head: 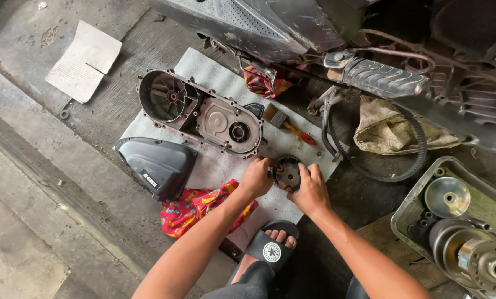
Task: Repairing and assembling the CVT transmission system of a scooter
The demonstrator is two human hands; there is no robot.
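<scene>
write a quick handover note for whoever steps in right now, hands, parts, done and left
Left hand and right hand: both grip the round roller housing on the white cloth.
Parts: metal crankcase cover and black plastic cover lie off on the cloth; drive belt loose on the floor; clutch assembly and pulley face in the metal tray.
Done: covers, belt and pulleys removed.
Left: housing still in hand.

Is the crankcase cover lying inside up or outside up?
Inside up: the crankcase cover on the white cloth shows its hollow interior and ribbing.
</scene>
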